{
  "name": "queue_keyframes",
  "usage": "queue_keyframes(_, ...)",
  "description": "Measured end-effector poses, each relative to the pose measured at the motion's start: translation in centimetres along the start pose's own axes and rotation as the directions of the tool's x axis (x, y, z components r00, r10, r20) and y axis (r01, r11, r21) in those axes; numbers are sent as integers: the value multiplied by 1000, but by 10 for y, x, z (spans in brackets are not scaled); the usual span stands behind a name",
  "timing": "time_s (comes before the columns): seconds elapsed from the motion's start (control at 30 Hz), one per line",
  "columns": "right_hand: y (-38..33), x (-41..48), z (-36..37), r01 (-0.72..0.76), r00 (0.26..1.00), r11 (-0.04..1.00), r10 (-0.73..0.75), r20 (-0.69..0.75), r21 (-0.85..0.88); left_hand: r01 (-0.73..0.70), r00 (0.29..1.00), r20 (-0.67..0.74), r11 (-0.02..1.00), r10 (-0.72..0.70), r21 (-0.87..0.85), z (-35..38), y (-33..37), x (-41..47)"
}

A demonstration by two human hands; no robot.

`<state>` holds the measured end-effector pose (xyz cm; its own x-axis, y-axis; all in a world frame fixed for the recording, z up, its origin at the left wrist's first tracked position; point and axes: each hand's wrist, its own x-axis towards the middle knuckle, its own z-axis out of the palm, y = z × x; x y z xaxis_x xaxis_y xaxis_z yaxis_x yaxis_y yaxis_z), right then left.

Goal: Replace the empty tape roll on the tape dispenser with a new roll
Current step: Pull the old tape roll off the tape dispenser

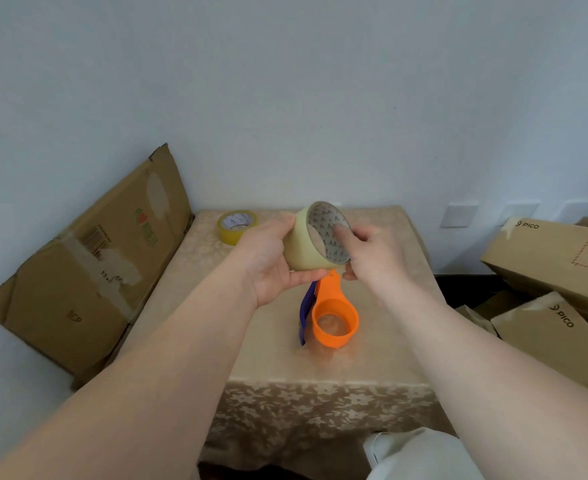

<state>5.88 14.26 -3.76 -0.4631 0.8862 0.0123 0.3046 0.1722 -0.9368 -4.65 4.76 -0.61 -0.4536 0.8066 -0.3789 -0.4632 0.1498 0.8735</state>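
Note:
A pale yellow tape roll (301, 242) with a grey printed cardboard core is held in the air above the table. My left hand (268, 265) grips its outer side from the left and below. My right hand (368, 254) holds its right rim, with a finger reaching into the core. Directly under the roll lies the orange tape dispenser (334, 317) with a dark blue part along its left side; its round holder looks hollow. A second, brighter yellow tape roll (237, 226) lies flat at the table's far left corner.
The small table (275, 344) has a beige floral cloth and stands against a white wall. A flattened cardboard box (88, 268) leans at the left. Cardboard boxes (559, 258) are piled at the right. A pale cloth-covered knee (420, 455) shows below.

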Motion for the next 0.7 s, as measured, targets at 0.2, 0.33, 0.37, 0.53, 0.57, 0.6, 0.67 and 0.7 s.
queue_keyframes(0.2,14,25,12,-376,889,883,258,379,282,60,998,-32,997,-62,-55,-5,1,46)
queue_keyframes(0.33,31,55,19,-473,865,790,333,375,391,13,997,-80,998,-18,-61,-5,-1,87)
queue_keyframes(0.37,35,64,20,-489,864,763,358,354,422,0,997,-72,1000,-2,-27,-5,-2,97)
queue_keyframes(0.53,64,117,27,-510,859,717,445,252,474,39,998,-60,966,-24,257,-3,-8,142)
queue_keyframes(0.57,72,127,28,-512,856,722,473,210,465,58,997,-68,955,-40,292,-4,-9,150)
queue_keyframes(0.6,78,138,29,-516,849,719,501,168,466,74,996,-64,947,-57,312,-5,-10,158)
queue_keyframes(0.67,90,157,28,-518,832,699,546,99,494,95,995,-43,940,-85,328,-7,-12,174)
queue_keyframes(0.7,96,166,26,-518,821,687,566,71,510,100,995,-36,936,-94,338,-7,-13,182)
